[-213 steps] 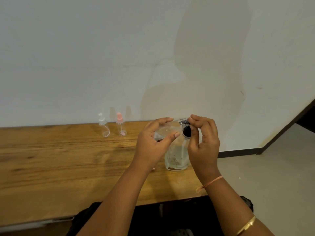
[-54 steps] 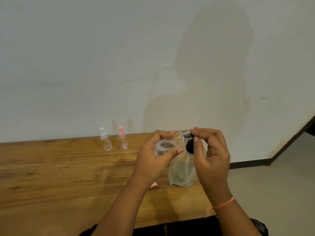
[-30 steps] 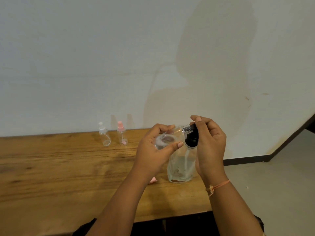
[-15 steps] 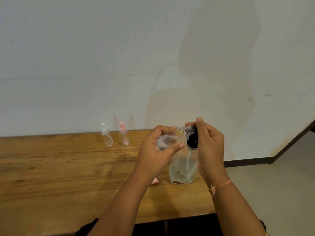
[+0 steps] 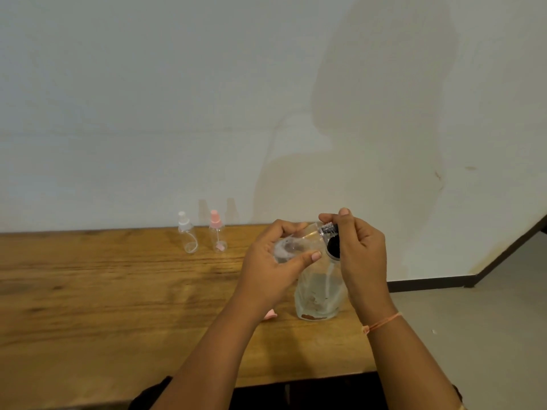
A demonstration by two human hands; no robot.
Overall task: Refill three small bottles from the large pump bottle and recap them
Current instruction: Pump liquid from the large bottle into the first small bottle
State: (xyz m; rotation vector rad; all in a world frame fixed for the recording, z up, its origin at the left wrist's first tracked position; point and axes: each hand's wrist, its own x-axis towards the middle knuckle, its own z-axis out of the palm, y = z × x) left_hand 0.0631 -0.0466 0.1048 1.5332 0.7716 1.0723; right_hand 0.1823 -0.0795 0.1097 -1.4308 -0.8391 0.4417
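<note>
Refilling, centre frame.
Left hand [image 5: 270, 263] is gripping a small clear plastic bottle [image 5: 291, 247] tilted to the black nozzle [image 5: 333, 248] of the large clear pump bottle [image 5: 318, 294], presumably catching liquid; right hand [image 5: 359, 250] is clasping that nozzle.

Wooden table [image 5: 88, 306] is running left to right. At its far edge, approx. centre, two small btls are standing just beside each other: white-capped btl [image 5: 187, 236] left, pink-capped btl [image 5: 218, 236] right. Large clear bottle [image 5: 318, 297] is standing towards the right end w/ a small pink piece [image 5: 270, 315] lying just left of it.
</note>
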